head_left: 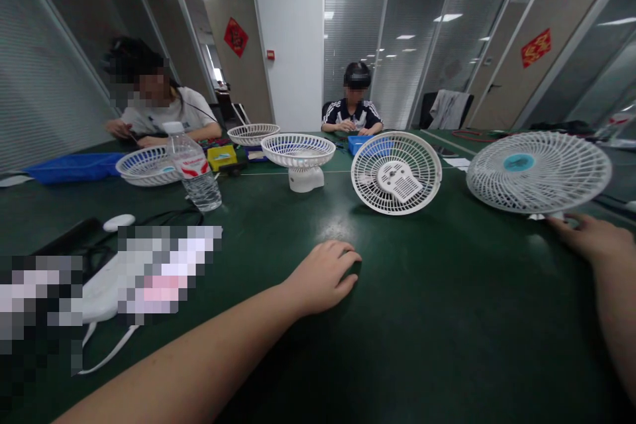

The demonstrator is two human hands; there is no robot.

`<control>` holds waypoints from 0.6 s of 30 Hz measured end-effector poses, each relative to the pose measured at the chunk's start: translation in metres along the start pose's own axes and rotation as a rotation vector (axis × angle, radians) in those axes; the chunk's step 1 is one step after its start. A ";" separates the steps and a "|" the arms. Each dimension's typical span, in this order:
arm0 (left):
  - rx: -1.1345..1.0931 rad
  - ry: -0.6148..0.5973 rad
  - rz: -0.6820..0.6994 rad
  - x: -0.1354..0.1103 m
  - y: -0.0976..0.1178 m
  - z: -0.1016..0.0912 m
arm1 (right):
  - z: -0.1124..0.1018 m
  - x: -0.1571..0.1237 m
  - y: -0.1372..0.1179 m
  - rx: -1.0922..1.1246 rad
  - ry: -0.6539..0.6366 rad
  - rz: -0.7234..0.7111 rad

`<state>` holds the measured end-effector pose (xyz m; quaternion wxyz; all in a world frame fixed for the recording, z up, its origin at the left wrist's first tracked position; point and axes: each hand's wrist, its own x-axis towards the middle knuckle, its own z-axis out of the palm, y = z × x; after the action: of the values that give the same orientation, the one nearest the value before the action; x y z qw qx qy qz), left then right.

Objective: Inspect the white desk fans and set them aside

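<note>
My left hand [325, 276] rests on the green table, holding nothing, its fingers loosely curved and apart from the thumb. At the right, my right hand [596, 238] reaches to the underside of a white fan [541, 175] with a round grille and a blue centre badge. Its fingers close at a small white part below the grille, which is mostly hidden. Between the hands, farther back, a round grille with a motor housing [396, 173] stands tilted on its edge. Left of it is a small fan [298, 152], grille facing up on a white base.
A water bottle [195, 169] stands at the left, near more white grilles [149, 165] and a blue tray [82, 167]. Partly pixelated items and a white strap [112, 352] lie front left. Two people sit across the table, a blue bin [362, 144] near one.
</note>
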<state>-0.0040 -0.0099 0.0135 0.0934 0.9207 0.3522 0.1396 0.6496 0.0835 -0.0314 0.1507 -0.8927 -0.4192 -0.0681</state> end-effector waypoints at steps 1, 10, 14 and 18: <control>0.004 -0.005 0.000 0.000 0.001 0.000 | 0.001 0.000 0.000 -0.016 -0.038 0.071; 0.134 -0.043 0.136 0.002 0.025 -0.006 | -0.002 -0.010 -0.018 0.002 -0.128 0.364; 0.109 -0.056 0.160 0.008 0.039 0.001 | 0.001 -0.015 -0.028 -0.002 -0.093 0.382; 0.115 -0.011 0.101 0.028 0.044 0.012 | 0.001 -0.020 -0.035 0.002 -0.085 0.347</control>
<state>0.0473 -0.0235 0.0192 0.0351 0.9420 0.3120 0.1184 0.6093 0.0905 -0.0301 0.1431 -0.9536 -0.2650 -0.0028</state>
